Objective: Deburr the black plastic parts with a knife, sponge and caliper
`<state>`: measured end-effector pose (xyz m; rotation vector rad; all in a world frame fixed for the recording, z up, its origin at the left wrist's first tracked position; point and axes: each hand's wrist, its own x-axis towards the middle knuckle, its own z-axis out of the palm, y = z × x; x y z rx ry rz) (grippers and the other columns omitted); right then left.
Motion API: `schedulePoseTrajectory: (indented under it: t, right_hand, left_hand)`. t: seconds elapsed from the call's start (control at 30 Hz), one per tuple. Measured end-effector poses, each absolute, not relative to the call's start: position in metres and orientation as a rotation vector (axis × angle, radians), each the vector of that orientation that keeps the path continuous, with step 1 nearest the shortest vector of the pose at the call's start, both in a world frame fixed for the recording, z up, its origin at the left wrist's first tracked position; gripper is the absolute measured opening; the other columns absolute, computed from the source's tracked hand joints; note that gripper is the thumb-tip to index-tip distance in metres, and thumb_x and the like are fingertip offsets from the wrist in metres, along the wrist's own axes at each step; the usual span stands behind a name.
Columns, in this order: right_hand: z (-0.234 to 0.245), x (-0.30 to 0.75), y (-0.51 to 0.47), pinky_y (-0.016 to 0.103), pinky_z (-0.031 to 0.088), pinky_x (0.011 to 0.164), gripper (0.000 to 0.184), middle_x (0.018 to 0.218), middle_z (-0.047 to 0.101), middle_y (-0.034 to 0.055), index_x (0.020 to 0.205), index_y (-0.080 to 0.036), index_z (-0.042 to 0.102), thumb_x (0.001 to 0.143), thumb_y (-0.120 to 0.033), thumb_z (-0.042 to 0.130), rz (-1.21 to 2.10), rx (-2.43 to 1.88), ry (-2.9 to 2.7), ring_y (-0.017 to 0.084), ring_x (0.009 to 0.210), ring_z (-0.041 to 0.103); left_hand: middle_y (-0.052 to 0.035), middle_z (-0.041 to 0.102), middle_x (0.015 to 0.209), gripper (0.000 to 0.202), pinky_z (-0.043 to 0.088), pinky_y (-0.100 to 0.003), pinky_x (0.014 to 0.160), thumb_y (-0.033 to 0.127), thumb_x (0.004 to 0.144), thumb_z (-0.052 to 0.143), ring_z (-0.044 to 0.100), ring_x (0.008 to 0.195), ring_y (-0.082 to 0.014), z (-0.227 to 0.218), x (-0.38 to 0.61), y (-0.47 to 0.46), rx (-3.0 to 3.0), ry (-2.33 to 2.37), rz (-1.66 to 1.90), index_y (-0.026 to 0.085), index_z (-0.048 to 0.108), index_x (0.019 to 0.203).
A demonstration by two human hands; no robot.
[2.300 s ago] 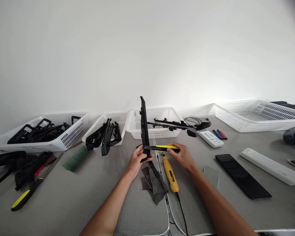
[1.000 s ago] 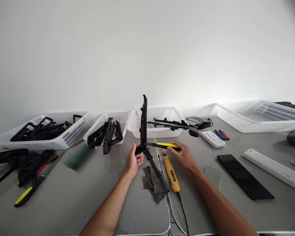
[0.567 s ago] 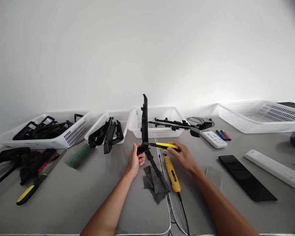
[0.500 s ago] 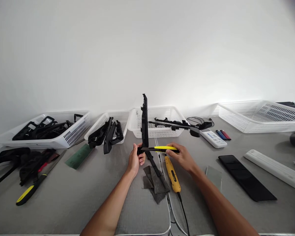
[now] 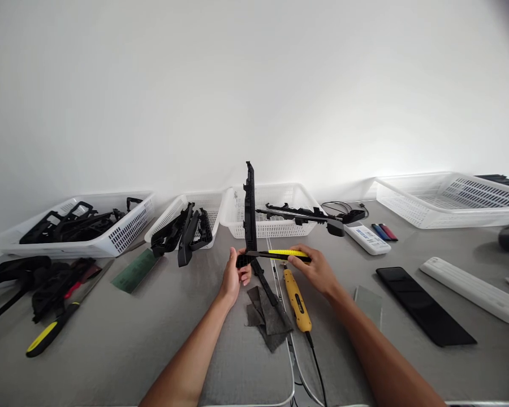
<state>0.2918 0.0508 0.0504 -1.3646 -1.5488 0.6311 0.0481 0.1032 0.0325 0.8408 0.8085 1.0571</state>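
A black hand tool (image 5: 287, 255) striped with yellow ribbing, an all-black plastic part (image 5: 249, 212) and a yellow power tool (image 5: 294, 288) stand out in a room of grey desk (image 5: 173, 350), slot-patterned white baskets (image 5: 133, 227) and plain white wall (image 5: 254, 85).

Table (image 5: 152, 345): passage afforded between black-and-yellow handle (image 5: 53, 330) and left forearm (image 5: 197, 351).
Right hand (image 5: 314, 268): obstructed nearside by yellow tool (image 5: 297, 301).

Workshop territory here: a yellow-and-black hand tool (image 5: 283, 254) in the right hand (image 5: 316, 269), a corded power tool (image 5: 297, 301) lying on the grey table (image 5: 169, 350), two white baskets (image 5: 132, 227) holding black parts (image 5: 190, 236).
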Motion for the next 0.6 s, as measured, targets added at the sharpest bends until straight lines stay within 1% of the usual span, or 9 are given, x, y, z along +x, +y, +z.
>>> schedulePoseTrajectory:
  t: [0.13, 0.3, 0.37, 0.47, 0.53, 0.6]
  right_hand:
    - [0.0512, 0.2974, 0.0502, 0.031, 0.045, 0.067, 0.028, 0.076, 0.068, 0.0022, 0.086, -0.021, 0.072, 0.089, -0.048, 0.062, 0.591, -1.386, -1.547, 0.022, 0.072, 0.060]
    - [0.0532, 0.2955, 0.0491, 0.031, 0.047, 0.068, 0.034, 0.084, 0.073, 0.0042, 0.093, -0.020, 0.074, 0.093, -0.052, 0.061, 0.543, -1.399, -1.513, 0.023, 0.075, 0.063]
    - [0.0532, 0.2944, 0.0492, 0.031, 0.046, 0.068, 0.035, 0.083, 0.073, 0.0041, 0.092, -0.020, 0.074, 0.092, -0.052, 0.061, 0.549, -1.404, -1.525, 0.023, 0.075, 0.063]
    - [0.0516, 0.2939, 0.0504, 0.031, 0.046, 0.069, 0.036, 0.083, 0.073, 0.0044, 0.092, -0.020, 0.074, 0.091, -0.054, 0.062, 0.555, -1.403, -1.524, 0.023, 0.076, 0.063]
    - [0.0501, 0.2947, 0.0515, 0.031, 0.046, 0.070, 0.038, 0.086, 0.073, 0.0048, 0.096, -0.019, 0.074, 0.092, -0.055, 0.062, 0.540, -1.403, -1.494, 0.023, 0.077, 0.063]
    - [0.0487, 0.2959, 0.0526, 0.031, 0.046, 0.070, 0.038, 0.086, 0.073, 0.0048, 0.096, -0.019, 0.074, 0.093, -0.055, 0.062, 0.530, -1.408, -1.474, 0.023, 0.077, 0.062]
  left_hand:
    - [0.0141, 0.029, 0.053, 0.084, 0.023, -0.019, 0.038, 0.095, 0.066, 0.070, 0.029, 0.039, -0.0081, 0.0336, 0.0492, 0.1027, 0.837, 0.820, 1.066, 0.021, 0.060, 0.107]
    - [0.0142, 0.029, 0.053, 0.083, 0.022, -0.019, 0.037, 0.094, 0.065, 0.072, 0.028, 0.039, -0.0079, 0.0340, 0.0492, 0.1024, 0.841, 0.810, 1.063, 0.021, 0.060, 0.104]
    - [0.0146, 0.029, 0.052, 0.084, 0.023, -0.019, 0.037, 0.092, 0.065, 0.074, 0.027, 0.039, -0.0078, 0.0342, 0.0490, 0.1024, 0.845, 0.815, 1.062, 0.020, 0.061, 0.105]
    - [0.0147, 0.031, 0.053, 0.078, 0.026, -0.019, 0.038, 0.083, 0.067, 0.080, 0.029, 0.040, -0.0080, 0.0350, 0.0493, 0.1024, 0.877, 0.816, 1.057, 0.019, 0.061, 0.107]
    - [0.0140, 0.033, 0.052, 0.067, 0.027, -0.019, 0.038, 0.074, 0.071, 0.081, 0.032, 0.040, -0.0086, 0.0357, 0.0499, 0.1020, 0.907, 0.810, 1.046, 0.019, 0.061, 0.105]
    - [0.0130, 0.036, 0.051, 0.055, 0.029, -0.020, 0.039, 0.066, 0.076, 0.078, 0.035, 0.041, -0.0098, 0.0362, 0.0503, 0.1012, 0.928, 0.806, 1.036, 0.020, 0.061, 0.102]
